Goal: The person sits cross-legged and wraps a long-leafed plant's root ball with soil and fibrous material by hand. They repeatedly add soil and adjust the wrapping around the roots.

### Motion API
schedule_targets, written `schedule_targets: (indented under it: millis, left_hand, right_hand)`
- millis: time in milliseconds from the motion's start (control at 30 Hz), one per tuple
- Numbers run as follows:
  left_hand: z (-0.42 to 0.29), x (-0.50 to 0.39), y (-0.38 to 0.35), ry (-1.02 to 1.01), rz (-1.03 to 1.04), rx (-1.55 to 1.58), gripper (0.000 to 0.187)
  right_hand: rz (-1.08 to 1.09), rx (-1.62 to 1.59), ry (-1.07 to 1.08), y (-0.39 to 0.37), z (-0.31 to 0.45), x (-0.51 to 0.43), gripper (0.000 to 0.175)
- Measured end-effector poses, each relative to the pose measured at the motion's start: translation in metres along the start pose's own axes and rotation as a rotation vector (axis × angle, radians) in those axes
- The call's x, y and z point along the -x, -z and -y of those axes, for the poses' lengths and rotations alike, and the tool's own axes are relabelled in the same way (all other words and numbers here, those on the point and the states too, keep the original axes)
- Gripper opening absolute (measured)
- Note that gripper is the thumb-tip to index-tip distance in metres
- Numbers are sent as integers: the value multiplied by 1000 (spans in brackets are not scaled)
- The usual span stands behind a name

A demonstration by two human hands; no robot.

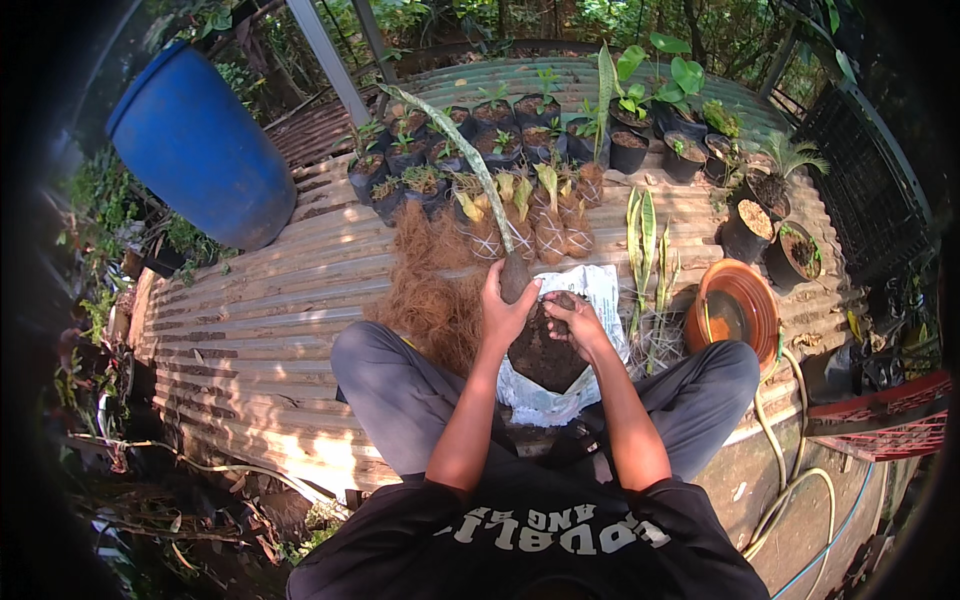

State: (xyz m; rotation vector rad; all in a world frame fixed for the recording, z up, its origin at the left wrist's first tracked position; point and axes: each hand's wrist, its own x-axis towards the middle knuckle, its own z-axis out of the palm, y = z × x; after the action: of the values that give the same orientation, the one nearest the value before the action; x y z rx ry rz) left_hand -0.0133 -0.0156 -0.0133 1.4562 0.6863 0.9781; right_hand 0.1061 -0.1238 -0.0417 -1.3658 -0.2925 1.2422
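Note:
My left hand [506,309] grips a dark ball of soil [514,277] at the base of a long mottled snake plant leaf [472,161]. The leaf leans up and to the left. Close beside it, my right hand [579,324] has its fingers curled around a clump of dark soil [564,301]. Both hands are above an opened white plastic sack [600,289] that lies between my legs. Dark potting soil [547,360] fills the sack. Brown coconut fibre [435,300] is heaped just left of it.
Several fibre-wrapped, string-tied plants [551,232] stand ahead, before rows of black potted seedlings [495,146]. Loose snake plant cuttings [643,232] and an orange basin of water [739,311] with a hose [795,390] are at right. A blue barrel [202,150] stands far left on corrugated sheeting [247,330].

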Motion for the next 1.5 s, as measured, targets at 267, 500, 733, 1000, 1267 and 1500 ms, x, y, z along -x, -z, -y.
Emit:
schedule_targets:
  millis: [267,500,733,1000,1267,1500]
  left_hand:
    - [-9,1,1,7,-18,-49,50]
    - [-8,4,-2,27,0,-54,52]
    - [-4,4,-1,20,27,-69,51]
    - [-10,3,-4,4,27,-62,51]
    - [-9,6,-7,-13,35,-58,52]
    - [-6,7,-7,-4,37,-69,51]
  right_hand:
    - [-117,-203,-68,2,10,4,52]
    - [-305,-116,56,-4,14,1,51]
    - [-97,-319,77,-4,19,5,38]
    - [89,-445,14,19,9,-5,28]
    - [183,-510,-46,5,27,11,25]
    - [-6,-408,-24,6,22,7,48]
